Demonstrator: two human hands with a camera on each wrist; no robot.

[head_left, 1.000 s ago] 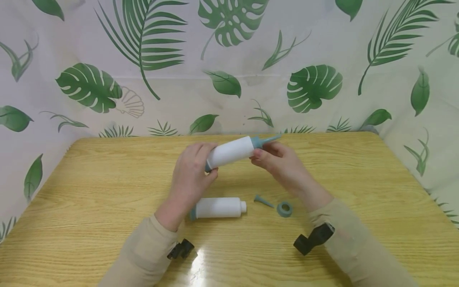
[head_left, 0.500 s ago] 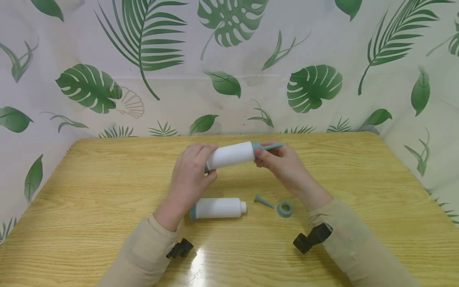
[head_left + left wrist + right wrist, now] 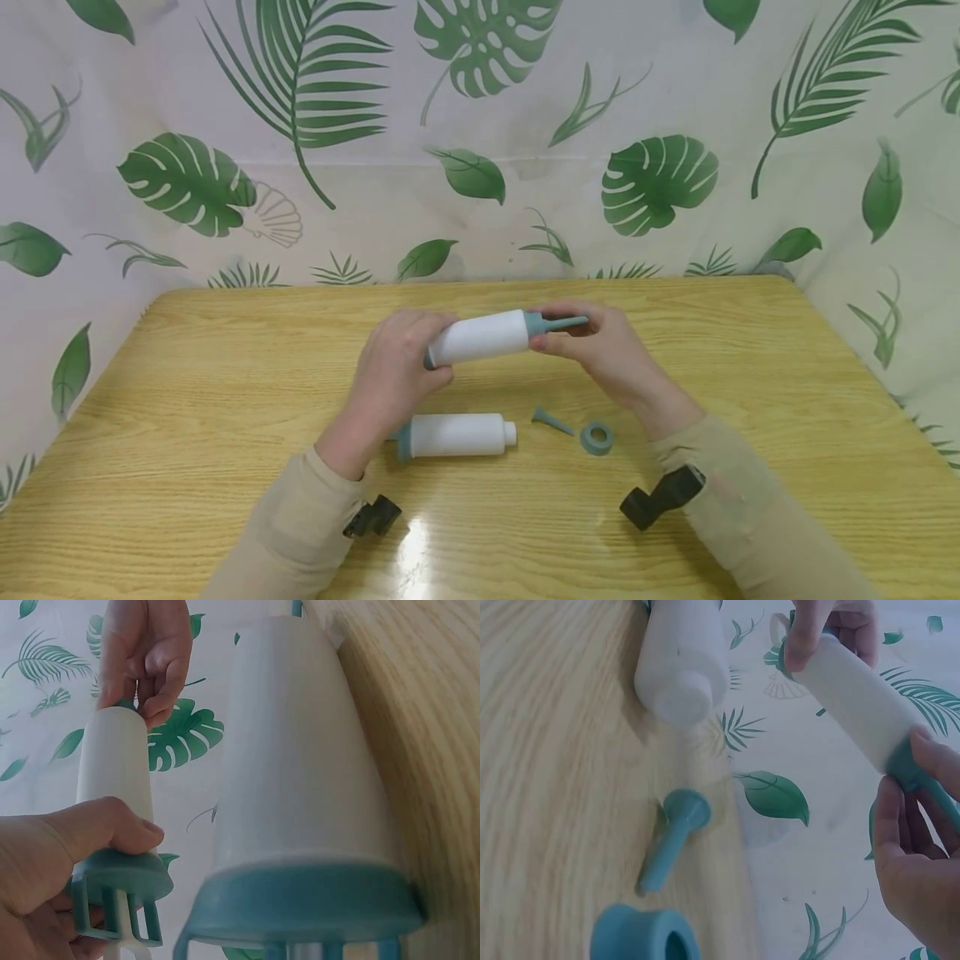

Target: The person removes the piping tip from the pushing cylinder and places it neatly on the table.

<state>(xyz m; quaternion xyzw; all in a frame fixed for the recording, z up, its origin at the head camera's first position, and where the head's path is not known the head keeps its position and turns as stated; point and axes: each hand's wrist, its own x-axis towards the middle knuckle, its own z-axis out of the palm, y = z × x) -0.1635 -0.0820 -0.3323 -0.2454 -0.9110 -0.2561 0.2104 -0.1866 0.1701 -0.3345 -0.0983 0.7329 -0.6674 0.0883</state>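
On the table (image 3: 750, 367), the layout has not changed over the last second; the action is up in the hands. The right hand (image 3: 606, 350) has resettled, its grip now pinching the teal collar (image 3: 533, 323) with the thumb at the near side. The left hand (image 3: 397, 354) has dipped slightly, its grip clasped round the base of the held tube (image 3: 480, 337). That tube has sunk a little, and its nozzle (image 3: 566, 322), which was aimed higher, now points just short of 3 o'clock. This suggests the work sits at the collar joint. The lying tube (image 3: 459, 435) rests at 6 o'clock from the held one; beyond its neck, towards 3 o'clock, come the loose nozzle (image 3: 552, 422) and then the loose ring (image 3: 587, 440).

Whether the collar is seated tight can't be told. The lying tube's base runs off the left wrist view's lower edge; the right wrist view crops the held nozzle and loose ring.
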